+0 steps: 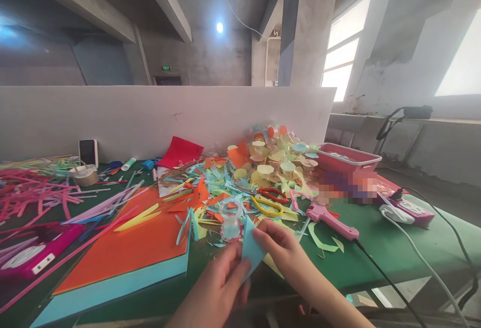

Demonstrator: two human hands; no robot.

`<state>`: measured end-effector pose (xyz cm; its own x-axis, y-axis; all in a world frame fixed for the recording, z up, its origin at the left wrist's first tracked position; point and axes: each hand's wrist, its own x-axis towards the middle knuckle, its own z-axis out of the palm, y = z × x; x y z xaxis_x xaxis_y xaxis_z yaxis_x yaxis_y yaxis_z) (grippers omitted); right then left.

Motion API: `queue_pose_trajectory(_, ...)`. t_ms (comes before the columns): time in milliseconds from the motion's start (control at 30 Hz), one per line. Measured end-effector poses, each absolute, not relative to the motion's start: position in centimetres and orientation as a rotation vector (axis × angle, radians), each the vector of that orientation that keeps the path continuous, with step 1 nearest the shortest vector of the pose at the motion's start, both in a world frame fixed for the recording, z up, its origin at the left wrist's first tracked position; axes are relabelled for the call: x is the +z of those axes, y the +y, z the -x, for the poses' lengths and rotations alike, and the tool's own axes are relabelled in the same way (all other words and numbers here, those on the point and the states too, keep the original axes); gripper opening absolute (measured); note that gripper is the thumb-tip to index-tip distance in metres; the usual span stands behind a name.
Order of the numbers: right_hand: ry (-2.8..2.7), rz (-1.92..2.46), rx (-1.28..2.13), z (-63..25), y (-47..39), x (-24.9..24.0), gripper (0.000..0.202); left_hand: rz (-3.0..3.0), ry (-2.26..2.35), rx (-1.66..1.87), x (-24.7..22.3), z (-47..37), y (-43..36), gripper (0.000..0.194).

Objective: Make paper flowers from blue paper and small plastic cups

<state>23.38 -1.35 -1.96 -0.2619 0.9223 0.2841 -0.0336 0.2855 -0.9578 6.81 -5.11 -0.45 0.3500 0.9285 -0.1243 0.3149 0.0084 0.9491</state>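
Observation:
A folded piece of light blue paper is held up between my two hands, over the table's front edge. My left hand pinches its lower left part between thumb and fingers. At its upper right edge my right hand grips it, fingers closed. Just behind the paper stands a small clear plastic piece with a red-and-white rim. Yellow-handled scissors and red-handled scissors lie behind my right hand among coloured paper scraps.
Orange and blue paper sheets lie at left, beside pink straws and a magenta power strip. A pink glue gun with its cable lies right. Paper-topped clear pieces are heaped behind, near a red basket.

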Motion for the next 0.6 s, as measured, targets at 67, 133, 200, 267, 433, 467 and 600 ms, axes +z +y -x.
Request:
queue_pose_trajectory(67,-1.544,0.861,1.167,-23.7,-1.3,-2.1,0.047,-1.566,1.178,0.698,-0.3,-7.0,-5.2,0.042)
queue_pose_trajectory(133,-1.557,0.872,1.161,-24.0,-1.2,-2.1,0.048,-1.595,1.177,0.683,-0.3,-7.2,-5.2,0.039)
queue_pose_trajectory(200,-1.551,0.877,1.163,-24.3,-1.1,-2.0,0.049,-1.612,1.18,0.684,-0.6,-7.4,-5.1,0.037)
queue_pose_trajectory(267,-1.534,0.871,1.174,-24.5,-1.0,-1.8,0.049,-1.602,1.188,0.707,-1.0,-7.8,-5.0,0.039)
queue_pose_trajectory(433,-1.543,0.87,1.148,-25.0,-0.8,-1.4,0.048,-1.499,1.144,0.789,-1.7,-8.9,-4.8,0.052)
queue_pose_trajectory(467,-1.547,0.87,1.142,-25.1,-0.7,-1.3,0.048,-1.491,1.147,0.817,-1.6,-9.1,-4.7,0.053)
queue_pose_trajectory(600,-1.568,0.754,1.257,-25.4,-0.9,-1.2,0.038,-1.469,1.225,0.937,-1.0,-9.3,-4.7,0.055)
